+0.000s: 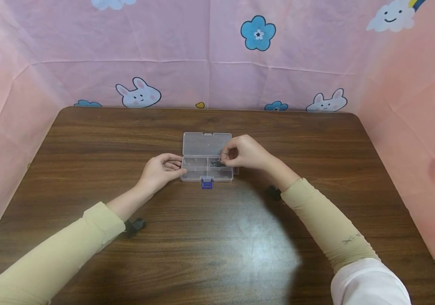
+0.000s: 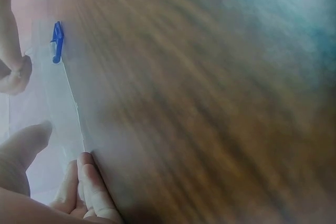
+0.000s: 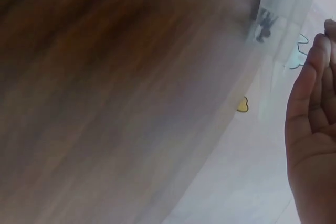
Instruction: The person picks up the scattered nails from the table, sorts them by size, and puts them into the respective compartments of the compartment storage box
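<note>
A clear plastic compartment box (image 1: 194, 173) lies on the table with its lid (image 1: 207, 144) raised at the back and a blue latch (image 1: 207, 184) at the front. Small dark metal pieces, like screws (image 1: 215, 163), lie in its back right compartment. My left hand (image 1: 160, 171) grips the box's left end, thumb at the front corner and fingers along the side. Over the back right compartment, my right hand (image 1: 245, 151) has its thumb and index fingertip close together, right at the metal pieces. I cannot tell whether anything is between them.
The brown wooden table (image 1: 187, 245) stretches round the box on all sides. Dark small objects (image 1: 135, 226) show beneath the wrists. A pink patterned cloth (image 1: 187, 42) hangs behind the table and along its sides.
</note>
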A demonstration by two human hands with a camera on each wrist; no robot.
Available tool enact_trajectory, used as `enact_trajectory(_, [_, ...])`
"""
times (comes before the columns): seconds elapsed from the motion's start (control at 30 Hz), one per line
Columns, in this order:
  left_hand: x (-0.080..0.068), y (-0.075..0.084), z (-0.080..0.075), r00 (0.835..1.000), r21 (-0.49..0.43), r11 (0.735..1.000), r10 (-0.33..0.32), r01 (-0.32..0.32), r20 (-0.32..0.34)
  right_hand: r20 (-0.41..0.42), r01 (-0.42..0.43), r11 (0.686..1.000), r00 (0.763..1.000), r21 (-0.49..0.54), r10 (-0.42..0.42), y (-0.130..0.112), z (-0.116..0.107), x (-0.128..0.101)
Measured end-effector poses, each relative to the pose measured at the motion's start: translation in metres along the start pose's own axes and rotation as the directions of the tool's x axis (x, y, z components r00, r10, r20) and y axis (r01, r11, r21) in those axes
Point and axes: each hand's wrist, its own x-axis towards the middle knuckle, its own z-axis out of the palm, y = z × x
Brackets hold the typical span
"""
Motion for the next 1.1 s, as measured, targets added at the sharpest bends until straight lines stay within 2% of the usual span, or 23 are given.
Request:
enact_trajectory(0.2, [0.000,-0.001,0.000,1.000,-0.004,1.000,0.006,-0.006,0.004,0.020,0.011,0.997,1.000,-0.073,-0.010,0.002,0.009,0.006])
enact_trajectory(0.57, [0.000,-0.001,0.002,1.000,-0.001,1.000,0.012,-0.012,0.001,0.029,0.030,0.986,0.999,-0.165,-0.025,-0.001,0.011,0.007])
enact_trajectory(0.83, [0.001,0.000,0.002,1.000,-0.008,1.000,0.018,-0.018,-0.001,0.011,0.018,0.991,1.000,-0.131,-0.017,0.003,0.008,0.005])
enact_trajectory(1.1, [0.000,-0.001,0.000,0.999,-0.042,0.999,0.015,-0.013,0.041,-0.056,-0.007,0.995,0.998,-0.101,0.001,0.010,0.002,-0.015])
